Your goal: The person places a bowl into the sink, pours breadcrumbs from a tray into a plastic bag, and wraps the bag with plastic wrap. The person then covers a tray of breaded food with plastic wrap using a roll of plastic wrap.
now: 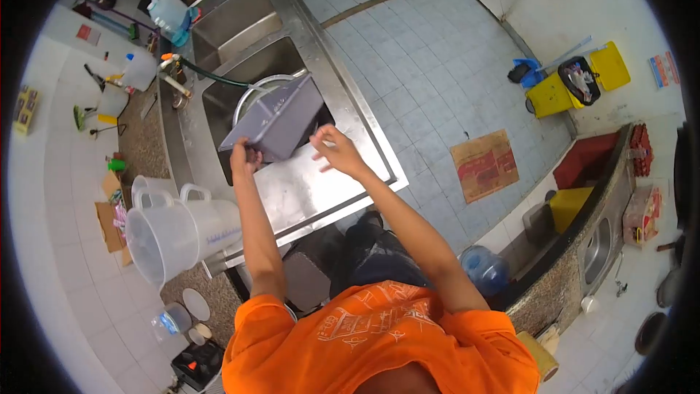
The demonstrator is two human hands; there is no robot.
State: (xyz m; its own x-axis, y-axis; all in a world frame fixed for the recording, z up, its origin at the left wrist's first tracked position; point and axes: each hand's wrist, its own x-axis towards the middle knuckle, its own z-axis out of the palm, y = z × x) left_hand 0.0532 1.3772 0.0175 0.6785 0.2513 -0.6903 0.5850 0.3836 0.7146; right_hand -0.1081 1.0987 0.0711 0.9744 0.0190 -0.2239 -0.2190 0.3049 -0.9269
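A grey rectangular plastic tub (281, 120) is tilted over the sink basin (219, 106), its outside turned up towards me. My left hand (246, 159) grips the tub's near left rim, fingers partly tucked beneath it. Just off the tub's right end, my right hand (337, 150) hovers with its fingers apart and nothing in them. Behind the tub, a round metal vessel (246, 102) sits in the basin, partly hidden. A green hose (211, 74) runs from the tap (175, 82) to above the vessel.
Clear plastic jugs (182, 233) stand on the counter to the left. A second basin (237, 25) lies farther along the steel unit. Cardboard (485, 165) is on the tiled floor, with a yellow bin (550, 95) by the wall and a water bottle (483, 268) at right.
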